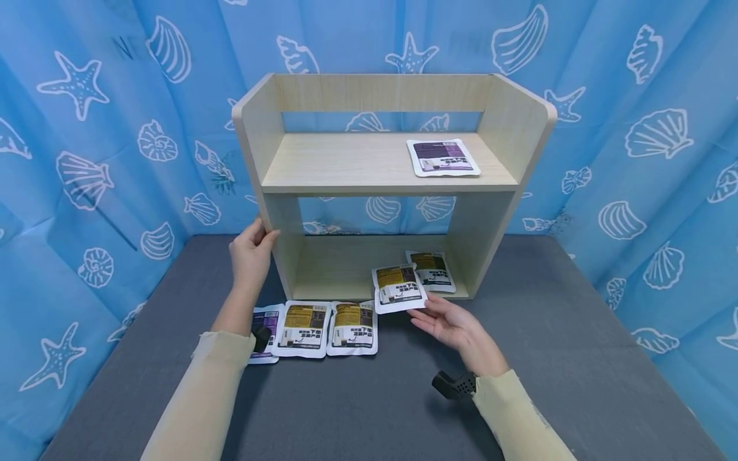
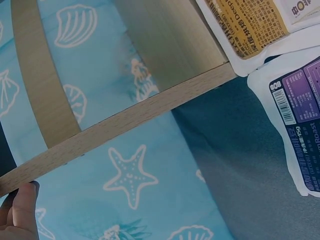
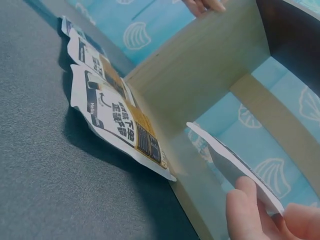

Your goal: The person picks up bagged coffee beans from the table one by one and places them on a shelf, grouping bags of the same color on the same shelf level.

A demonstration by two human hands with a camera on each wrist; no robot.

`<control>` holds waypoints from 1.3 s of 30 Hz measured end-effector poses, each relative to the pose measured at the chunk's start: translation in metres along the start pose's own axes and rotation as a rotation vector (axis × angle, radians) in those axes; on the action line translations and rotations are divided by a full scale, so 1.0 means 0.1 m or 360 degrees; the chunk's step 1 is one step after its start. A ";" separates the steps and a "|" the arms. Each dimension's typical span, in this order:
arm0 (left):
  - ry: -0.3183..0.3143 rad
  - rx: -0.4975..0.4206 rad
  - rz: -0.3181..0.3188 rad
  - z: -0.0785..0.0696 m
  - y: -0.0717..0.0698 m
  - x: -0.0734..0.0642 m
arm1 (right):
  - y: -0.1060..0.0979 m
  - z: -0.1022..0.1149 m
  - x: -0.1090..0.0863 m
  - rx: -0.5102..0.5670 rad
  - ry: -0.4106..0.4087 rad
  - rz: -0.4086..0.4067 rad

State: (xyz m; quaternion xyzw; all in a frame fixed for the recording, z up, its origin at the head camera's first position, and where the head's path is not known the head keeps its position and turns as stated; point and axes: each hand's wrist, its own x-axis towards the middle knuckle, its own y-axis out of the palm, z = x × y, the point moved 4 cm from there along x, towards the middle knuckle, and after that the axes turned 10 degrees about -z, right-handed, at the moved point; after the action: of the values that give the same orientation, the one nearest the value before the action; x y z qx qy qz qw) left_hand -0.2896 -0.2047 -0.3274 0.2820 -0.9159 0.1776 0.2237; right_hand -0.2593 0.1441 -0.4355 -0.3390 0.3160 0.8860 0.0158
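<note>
My right hand (image 1: 452, 326) pinches a white pouch with a yellow-brown label (image 1: 399, 288) by its lower right corner. In the right wrist view that pouch (image 3: 235, 165) is seen edge-on, raised and tilted at the shelf's lower opening. My left hand (image 1: 252, 251) grips the left side panel of the pale wooden shelf (image 1: 389, 189), thumb on its front edge. Two more yellow-brown pouches (image 1: 302, 328) (image 1: 353, 328) lie in front of the shelf, beside a purple-labelled pouch (image 1: 266, 326) partly hidden by the left wrist. Inside, one yellow-brown pouch (image 1: 432, 271) lies at the lower right.
On the upper board, toward the right, lies another purple-labelled pouch (image 1: 442, 157). The shelf stands on a grey tabletop (image 1: 357, 410), with a blue shell-patterned curtain (image 1: 623, 166) behind and at both sides. A black wrist camera (image 1: 454, 384) sits on the right wrist.
</note>
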 end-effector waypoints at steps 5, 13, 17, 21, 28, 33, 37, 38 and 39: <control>0.0004 0.0001 -0.0003 0.00 0.00 0.00 | 0.06 -0.01 0.08 0.0038 -0.0007 -0.0045; 0.0010 -0.0010 -0.0002 0.01 0.00 0.00 | 0.15 -0.01 0.22 0.0114 -0.0022 -0.0069; 0.0002 -0.0012 -0.0001 0.01 0.00 0.00 | 0.18 -0.02 0.28 0.0154 -0.0044 -0.0084; -0.0014 -0.0021 0.0001 0.01 0.01 0.00 | 0.20 -0.02 0.32 0.0239 -0.0051 -0.0077; -0.0004 -0.0013 0.0000 0.01 0.01 0.00 | 0.26 -0.02 0.39 0.0239 -0.0028 -0.0110; -0.0002 -0.0020 -0.0009 0.02 0.00 0.00 | 0.30 -0.01 0.46 0.0193 -0.0036 -0.0149; -0.0003 -0.0019 -0.0009 0.01 0.01 0.00 | 0.33 0.00 0.50 0.0272 -0.0026 -0.0122; -0.0005 -0.0019 -0.0009 0.01 0.01 0.00 | 0.33 0.00 0.51 0.0287 -0.0025 -0.0119; -0.0005 -0.0020 -0.0006 0.01 0.01 0.00 | 0.33 0.00 0.52 0.0310 -0.0022 -0.0106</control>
State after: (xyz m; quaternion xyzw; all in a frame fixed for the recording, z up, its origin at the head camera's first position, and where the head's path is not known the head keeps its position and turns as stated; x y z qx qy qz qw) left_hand -0.2905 -0.2047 -0.3287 0.2825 -0.9169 0.1711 0.2242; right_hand -0.3073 0.1081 -0.4490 -0.3400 0.3891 0.8524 0.0802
